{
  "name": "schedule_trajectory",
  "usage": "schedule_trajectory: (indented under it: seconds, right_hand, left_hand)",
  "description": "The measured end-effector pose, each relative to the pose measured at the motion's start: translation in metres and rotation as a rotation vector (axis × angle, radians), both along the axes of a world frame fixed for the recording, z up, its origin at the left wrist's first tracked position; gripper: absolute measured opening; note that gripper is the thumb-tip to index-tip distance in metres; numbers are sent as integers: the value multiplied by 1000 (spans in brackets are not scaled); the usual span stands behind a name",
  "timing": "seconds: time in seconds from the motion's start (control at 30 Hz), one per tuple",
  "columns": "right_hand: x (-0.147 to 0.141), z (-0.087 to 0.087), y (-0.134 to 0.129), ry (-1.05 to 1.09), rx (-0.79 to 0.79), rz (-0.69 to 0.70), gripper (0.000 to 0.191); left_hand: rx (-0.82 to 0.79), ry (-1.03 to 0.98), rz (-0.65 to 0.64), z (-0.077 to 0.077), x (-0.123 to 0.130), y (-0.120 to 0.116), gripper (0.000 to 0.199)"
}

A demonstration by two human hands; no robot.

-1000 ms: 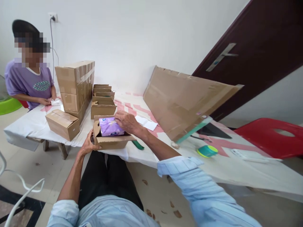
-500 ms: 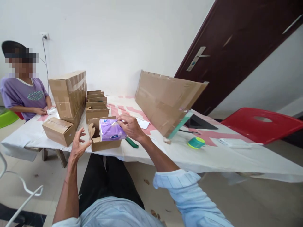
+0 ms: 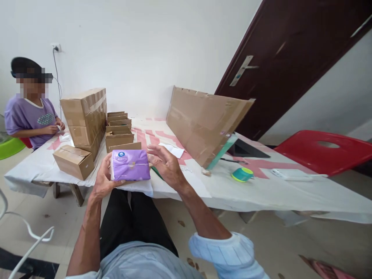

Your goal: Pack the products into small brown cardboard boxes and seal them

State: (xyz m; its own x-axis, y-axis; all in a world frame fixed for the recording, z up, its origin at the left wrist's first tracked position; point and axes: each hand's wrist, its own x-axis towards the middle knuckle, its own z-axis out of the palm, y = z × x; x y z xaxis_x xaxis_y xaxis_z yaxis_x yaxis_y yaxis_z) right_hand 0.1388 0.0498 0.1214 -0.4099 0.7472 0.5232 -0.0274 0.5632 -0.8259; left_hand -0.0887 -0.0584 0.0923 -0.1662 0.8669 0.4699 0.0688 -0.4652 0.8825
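While the left hand (image 3: 104,176) grips the left end of the purple pack (image 3: 130,164) in the head view, the right hand (image 3: 168,164) has its fingers spread beside the right end; whether they touch it, I cannot tell. The hands are apart, with the pack between them, held up in front of a box (image 3: 124,146) at the table's (image 3: 215,201) near edge. Beyond stand more boxes (image 3: 119,137), beside a taped stack (image 3: 84,112). A tape roll (image 3: 242,174) lies well to the right, near a cardboard panel (image 3: 203,120).
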Motion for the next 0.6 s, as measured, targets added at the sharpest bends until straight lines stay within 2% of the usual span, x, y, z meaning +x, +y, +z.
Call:
schedule_trajectory:
  seconds: [0.1, 0.2, 0.27, 0.33, 0.4, 0.5, 0.6]
  right_hand:
    - [3, -8, -7, 9, -234, 180, 73]
    - [2, -9, -20, 47, -339, 272, 79]
    - [2, -7, -26, 58, -339, 282, 79]
    - [4, -6, -28, 48, -311, 292, 79]
    - [6, -7, -25, 47, -293, 324, 82]
    - [7, -14, -19, 56, -286, 349, 89]
    - [3, -24, -18, 14, -231, 244, 93]
  left_hand:
    - [5, -45, -5, 1, 2, -5, 125]
    - [6, -84, -81, -1, 4, -8, 123]
    - [-29, -138, -107, -2, 5, -9, 111]
    - [-97, -178, -71, -3, 6, -9, 102]
    - [-153, -180, -33, -4, 7, -8, 104]
    - [-151, -112, 24, -2, 10, -8, 102]
    - [-151, 15, 59, 4, 13, -11, 97]
